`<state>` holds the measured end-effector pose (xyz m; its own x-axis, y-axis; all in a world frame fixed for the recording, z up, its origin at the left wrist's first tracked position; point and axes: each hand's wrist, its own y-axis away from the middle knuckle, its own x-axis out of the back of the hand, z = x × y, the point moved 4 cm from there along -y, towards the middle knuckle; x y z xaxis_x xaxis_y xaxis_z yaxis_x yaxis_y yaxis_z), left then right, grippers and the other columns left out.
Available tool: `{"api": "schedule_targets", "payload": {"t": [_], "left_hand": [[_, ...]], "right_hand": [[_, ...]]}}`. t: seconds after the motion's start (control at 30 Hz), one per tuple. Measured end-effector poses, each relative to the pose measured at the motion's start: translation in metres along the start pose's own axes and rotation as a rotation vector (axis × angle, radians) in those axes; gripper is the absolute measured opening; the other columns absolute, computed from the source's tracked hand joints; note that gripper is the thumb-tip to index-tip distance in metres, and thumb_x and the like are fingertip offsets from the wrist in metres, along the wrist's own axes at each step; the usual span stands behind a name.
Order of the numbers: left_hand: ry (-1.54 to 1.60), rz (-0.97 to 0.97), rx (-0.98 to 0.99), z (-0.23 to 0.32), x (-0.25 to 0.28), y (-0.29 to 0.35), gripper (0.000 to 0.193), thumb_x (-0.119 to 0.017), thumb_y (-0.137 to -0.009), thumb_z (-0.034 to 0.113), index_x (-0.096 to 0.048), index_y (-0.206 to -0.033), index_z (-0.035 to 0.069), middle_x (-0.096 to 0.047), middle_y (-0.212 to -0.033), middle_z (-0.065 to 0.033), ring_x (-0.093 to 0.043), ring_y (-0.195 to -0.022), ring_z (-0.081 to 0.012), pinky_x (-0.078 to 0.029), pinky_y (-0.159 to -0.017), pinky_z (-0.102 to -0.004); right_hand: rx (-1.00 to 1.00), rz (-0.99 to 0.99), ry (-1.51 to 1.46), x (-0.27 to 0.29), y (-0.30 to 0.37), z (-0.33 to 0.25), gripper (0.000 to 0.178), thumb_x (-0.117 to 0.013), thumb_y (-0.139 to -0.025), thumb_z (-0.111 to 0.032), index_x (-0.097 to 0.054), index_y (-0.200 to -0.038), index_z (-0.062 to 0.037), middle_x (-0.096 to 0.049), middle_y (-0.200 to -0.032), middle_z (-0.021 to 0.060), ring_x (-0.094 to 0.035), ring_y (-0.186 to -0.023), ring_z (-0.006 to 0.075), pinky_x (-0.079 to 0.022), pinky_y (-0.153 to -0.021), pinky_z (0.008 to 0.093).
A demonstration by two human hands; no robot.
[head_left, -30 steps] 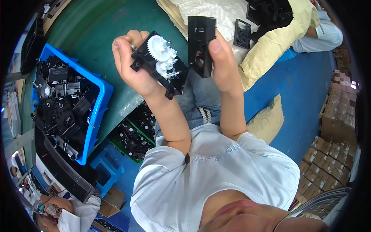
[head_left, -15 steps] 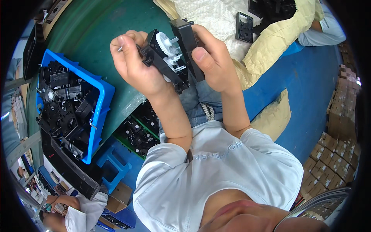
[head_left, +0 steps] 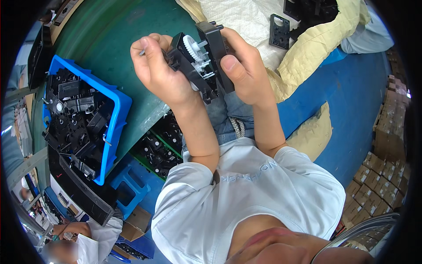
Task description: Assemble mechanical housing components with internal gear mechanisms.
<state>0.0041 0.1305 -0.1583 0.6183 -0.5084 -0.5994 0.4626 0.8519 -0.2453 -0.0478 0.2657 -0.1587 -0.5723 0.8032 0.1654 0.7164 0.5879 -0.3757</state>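
My left hand (head_left: 157, 70) is closed around a black plastic gearbox half (head_left: 187, 66), which carries white gears (head_left: 192, 48) and pale pegs on its inner side. A thin metal shaft (head_left: 142, 52) sticks out beside the left fingers. My right hand (head_left: 246, 66) grips a black plastic cover (head_left: 215, 50) by its outer face, thumb towards me. Both parts stand upright above my lap, facing each other, very close along the gear side. Whether they touch behind the gears I cannot tell.
At left, a blue crate (head_left: 118, 110) of black assemblies sits on the green table (head_left: 132, 22). Green trays (head_left: 154, 154) of parts and a blue stool (head_left: 132, 189) are below. A black plate (head_left: 279, 31) lies on white woven sacking (head_left: 241, 17), beside a yellowish paper sack (head_left: 303, 53).
The gearbox half in my left hand has shifted slightly right, and the gap to the cover has narrowed. My right hand has barely moved.
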Motion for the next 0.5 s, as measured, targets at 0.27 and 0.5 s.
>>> {"api": "schedule_targets", "payload": {"t": [0.27, 0.5], "left_hand": [[-0.139, 0.026, -0.005, 0.005, -0.012, 0.008, 0.02, -0.05, -0.102, 0.024, -0.049, -0.093, 0.005, -0.049, -0.071, -0.0018, -0.043, -0.062, -0.0074, -0.035, -0.058, -0.0202], [-0.191, 0.024, 0.055, -0.003, -0.014, 0.008, 0.021, -0.05, -0.102, 0.024, -0.048, -0.093, 0.005, -0.046, -0.067, 0.0001, -0.04, -0.06, -0.0059, -0.034, -0.056, -0.0199]], "right_hand": [[0.075, 0.032, 0.036, 0.004, -0.001, 0.004, 0.055, -0.043, -0.097, -0.042, -0.05, -0.129, 0.0028, -0.064, -0.101, 0.017, -0.058, -0.081, 0.0247, -0.047, -0.075, 0.0342], [0.142, 0.018, 0.051, 0.007, -0.002, 0.004, 0.057, -0.038, -0.1, -0.043, -0.048, -0.131, 0.0038, -0.064, -0.102, 0.0177, -0.059, -0.081, 0.0256, -0.046, -0.075, 0.0347]]}}
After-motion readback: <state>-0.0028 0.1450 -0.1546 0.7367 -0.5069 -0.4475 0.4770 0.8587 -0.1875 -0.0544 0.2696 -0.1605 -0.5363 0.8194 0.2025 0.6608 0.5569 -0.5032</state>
